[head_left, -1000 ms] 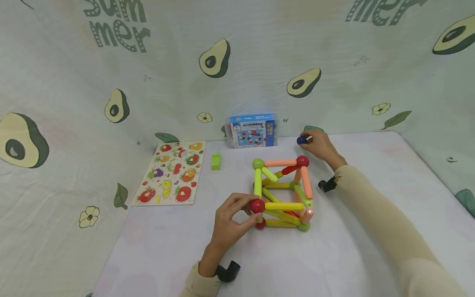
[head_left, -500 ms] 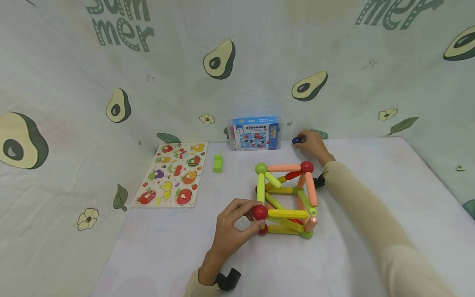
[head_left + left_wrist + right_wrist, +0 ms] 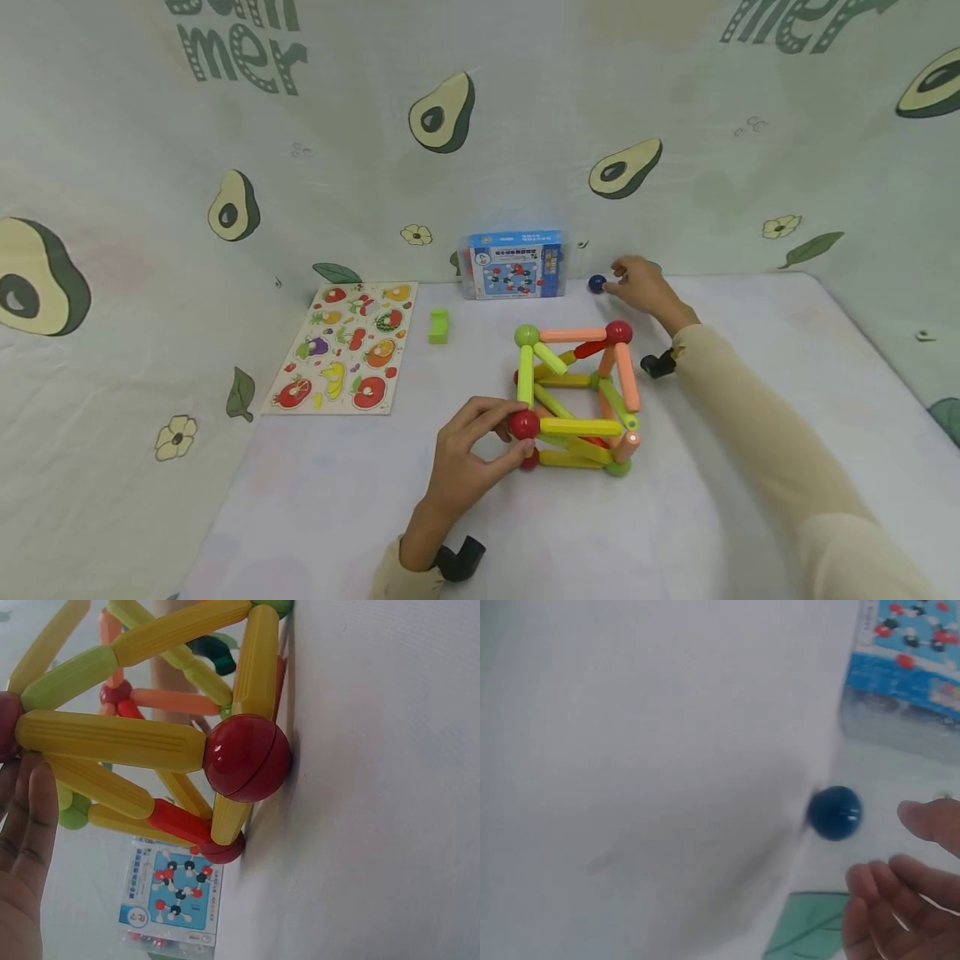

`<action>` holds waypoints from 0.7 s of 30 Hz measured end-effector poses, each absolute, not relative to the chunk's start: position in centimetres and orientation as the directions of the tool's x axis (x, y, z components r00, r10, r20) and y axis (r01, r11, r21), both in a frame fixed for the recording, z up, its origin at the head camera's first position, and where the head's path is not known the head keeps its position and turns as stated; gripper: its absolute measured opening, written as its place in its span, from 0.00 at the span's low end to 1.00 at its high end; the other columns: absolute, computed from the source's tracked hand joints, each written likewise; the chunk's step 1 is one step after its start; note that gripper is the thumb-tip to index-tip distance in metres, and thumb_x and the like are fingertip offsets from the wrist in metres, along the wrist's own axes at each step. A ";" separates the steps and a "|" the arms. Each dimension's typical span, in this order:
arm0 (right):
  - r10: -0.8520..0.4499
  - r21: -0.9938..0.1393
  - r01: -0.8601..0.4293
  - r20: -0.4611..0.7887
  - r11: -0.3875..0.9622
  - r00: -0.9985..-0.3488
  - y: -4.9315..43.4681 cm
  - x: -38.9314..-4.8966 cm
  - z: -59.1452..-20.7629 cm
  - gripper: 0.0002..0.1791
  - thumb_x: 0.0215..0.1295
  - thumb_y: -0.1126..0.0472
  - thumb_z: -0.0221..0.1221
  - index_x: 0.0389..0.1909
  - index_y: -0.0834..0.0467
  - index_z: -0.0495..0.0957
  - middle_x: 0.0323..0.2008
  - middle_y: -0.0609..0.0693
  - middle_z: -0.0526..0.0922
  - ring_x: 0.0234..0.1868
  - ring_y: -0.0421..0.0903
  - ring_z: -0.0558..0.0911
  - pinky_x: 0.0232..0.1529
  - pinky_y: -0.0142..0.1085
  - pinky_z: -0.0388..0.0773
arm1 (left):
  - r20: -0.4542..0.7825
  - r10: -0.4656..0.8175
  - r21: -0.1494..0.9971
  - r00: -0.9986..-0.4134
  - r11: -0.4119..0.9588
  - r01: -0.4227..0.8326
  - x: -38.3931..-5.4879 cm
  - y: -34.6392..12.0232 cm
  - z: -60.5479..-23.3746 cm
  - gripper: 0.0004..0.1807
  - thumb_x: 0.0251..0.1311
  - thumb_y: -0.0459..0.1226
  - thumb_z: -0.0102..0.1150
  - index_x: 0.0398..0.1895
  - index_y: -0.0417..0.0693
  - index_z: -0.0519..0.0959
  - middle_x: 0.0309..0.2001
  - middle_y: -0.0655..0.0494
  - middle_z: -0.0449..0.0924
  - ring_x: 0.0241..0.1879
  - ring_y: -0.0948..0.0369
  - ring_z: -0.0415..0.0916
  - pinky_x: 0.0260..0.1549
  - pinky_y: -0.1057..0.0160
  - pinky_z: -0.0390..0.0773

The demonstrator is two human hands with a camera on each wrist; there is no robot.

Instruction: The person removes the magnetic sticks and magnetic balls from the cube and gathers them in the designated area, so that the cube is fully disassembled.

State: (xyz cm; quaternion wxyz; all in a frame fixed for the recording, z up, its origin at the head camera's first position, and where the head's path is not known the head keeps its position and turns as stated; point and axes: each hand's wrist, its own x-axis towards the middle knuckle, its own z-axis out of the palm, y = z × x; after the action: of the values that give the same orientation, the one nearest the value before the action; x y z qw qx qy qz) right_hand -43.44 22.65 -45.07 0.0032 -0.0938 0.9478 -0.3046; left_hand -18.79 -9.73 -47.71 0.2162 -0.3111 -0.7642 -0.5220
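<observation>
My left hand (image 3: 461, 454) pinches a red ball (image 3: 525, 425) at the near upper corner of a boxy frame of magnetic sticks and balls. A yellow stick (image 3: 581, 427) runs right from that ball. In the left wrist view, fingers (image 3: 37, 817) touch the frame beside a yellow stick (image 3: 112, 739), and a lower red ball (image 3: 247, 757) sits on the table. A dark blue ball (image 3: 597, 284) lies at the table's back edge. My right hand (image 3: 643, 286) is just right of it; the right wrist view shows a gap between the fingers (image 3: 862, 881) and the blue ball (image 3: 835, 813).
A blue boxed stick-and-ball set (image 3: 516, 267) in clear wrapping stands against the cloth backdrop (image 3: 525, 108). Further left are a small light green block (image 3: 438, 326) and a fruit puzzle board (image 3: 381, 350). Both wrists wear black mounts (image 3: 461, 558).
My right hand carried the blue ball left to near the boxed set, let go of it and drew back slightly to the right. The left hand keeps its pinch on the red ball.
</observation>
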 end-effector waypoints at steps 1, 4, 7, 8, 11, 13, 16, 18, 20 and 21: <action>-0.192 -0.567 -0.196 0.068 0.800 -0.979 22.8 -42.9 -44.7 0.25 0.69 0.63 0.61 0.60 0.73 0.70 0.55 0.70 0.75 0.55 0.65 0.76 0.55 0.57 0.75 | 0.656 0.249 0.662 -0.712 0.262 0.702 -18.8 -9.7 -47.7 0.24 0.54 0.34 0.75 0.56 0.47 0.82 0.48 0.55 0.78 0.38 0.62 0.78 0.35 0.64 0.84; -0.214 -0.555 -0.248 0.127 0.794 -0.968 23.1 -40.9 -43.7 0.20 0.69 0.63 0.60 0.57 0.71 0.74 0.51 0.67 0.78 0.52 0.62 0.78 0.52 0.56 0.77 | 0.655 0.246 0.662 -0.715 0.269 0.699 -18.8 -9.7 -47.8 0.24 0.54 0.35 0.75 0.56 0.48 0.82 0.48 0.56 0.78 0.38 0.63 0.78 0.36 0.65 0.84; -0.214 -0.548 -0.289 0.198 0.785 -0.957 23.4 -38.2 -43.0 0.17 0.69 0.62 0.60 0.54 0.68 0.76 0.49 0.63 0.80 0.49 0.59 0.79 0.50 0.54 0.79 | 0.647 0.242 0.669 -0.723 0.274 0.691 -18.8 -9.6 -47.9 0.23 0.55 0.36 0.74 0.56 0.50 0.82 0.48 0.57 0.78 0.39 0.64 0.78 0.36 0.65 0.83; -0.215 -0.542 -0.304 0.223 0.783 -0.951 23.5 -37.2 -42.7 0.16 0.69 0.63 0.60 0.54 0.67 0.76 0.49 0.63 0.80 0.48 0.58 0.80 0.50 0.54 0.79 | 0.645 0.242 0.670 -0.724 0.276 0.689 -18.8 -9.6 -47.9 0.23 0.55 0.37 0.74 0.56 0.50 0.82 0.48 0.57 0.78 0.39 0.64 0.78 0.36 0.65 0.83; -0.224 -0.518 -0.349 0.289 0.781 -0.931 23.7 -34.0 -41.9 0.15 0.69 0.64 0.61 0.52 0.66 0.78 0.46 0.61 0.81 0.46 0.57 0.80 0.48 0.53 0.80 | 0.641 0.246 0.673 -0.727 0.273 0.687 -18.6 -9.4 -48.1 0.24 0.56 0.38 0.74 0.57 0.51 0.82 0.49 0.57 0.78 0.40 0.64 0.78 0.36 0.65 0.83; -0.233 -0.496 -0.379 0.331 0.781 -0.914 23.8 -32.0 -41.5 0.13 0.68 0.65 0.62 0.51 0.66 0.79 0.45 0.59 0.81 0.44 0.55 0.81 0.46 0.52 0.81 | 0.642 0.249 0.673 -0.725 0.269 0.689 -18.5 -9.3 -48.1 0.24 0.56 0.38 0.74 0.57 0.50 0.81 0.49 0.57 0.78 0.39 0.64 0.78 0.36 0.65 0.84; -0.248 -0.469 -0.425 0.393 0.775 -0.886 23.8 -29.5 -41.1 0.12 0.67 0.66 0.63 0.50 0.64 0.80 0.43 0.56 0.82 0.41 0.52 0.81 0.42 0.49 0.81 | 0.646 0.240 0.674 -0.724 0.265 0.689 -18.5 -9.3 -48.1 0.24 0.56 0.37 0.74 0.57 0.50 0.82 0.49 0.57 0.78 0.39 0.64 0.78 0.36 0.65 0.84; -0.253 -0.455 -0.446 0.425 0.770 -0.869 23.6 -28.1 -41.1 0.12 0.66 0.66 0.64 0.50 0.63 0.80 0.43 0.54 0.83 0.40 0.49 0.81 0.40 0.45 0.81 | 0.648 0.233 0.674 -0.725 0.270 0.688 -18.5 -9.4 -47.9 0.24 0.56 0.37 0.74 0.57 0.50 0.82 0.48 0.57 0.78 0.39 0.63 0.78 0.36 0.65 0.84; -0.256 -0.446 -0.462 0.448 0.767 -0.856 23.4 -26.7 -41.2 0.13 0.66 0.65 0.65 0.50 0.61 0.81 0.43 0.52 0.83 0.39 0.47 0.81 0.39 0.41 0.81 | 0.645 0.230 0.675 -0.729 0.277 0.684 -18.5 -9.6 -47.7 0.24 0.56 0.38 0.74 0.57 0.51 0.82 0.48 0.57 0.79 0.39 0.63 0.78 0.36 0.65 0.84; -0.254 -0.445 -0.465 0.456 0.765 -0.853 23.4 -26.1 -41.2 0.13 0.66 0.65 0.65 0.50 0.60 0.81 0.42 0.51 0.84 0.38 0.46 0.81 0.38 0.39 0.80 | 0.642 0.232 0.675 -0.731 0.281 0.682 -18.4 -9.7 -47.6 0.23 0.56 0.38 0.74 0.57 0.51 0.82 0.49 0.58 0.79 0.39 0.64 0.78 0.36 0.65 0.84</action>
State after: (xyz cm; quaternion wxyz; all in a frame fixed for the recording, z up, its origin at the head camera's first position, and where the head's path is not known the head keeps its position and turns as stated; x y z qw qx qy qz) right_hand -26.05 23.38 -41.22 -0.1877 -0.1954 0.9204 -0.2818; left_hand -18.45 -9.66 -47.56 0.2158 -0.2964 -0.7707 -0.5212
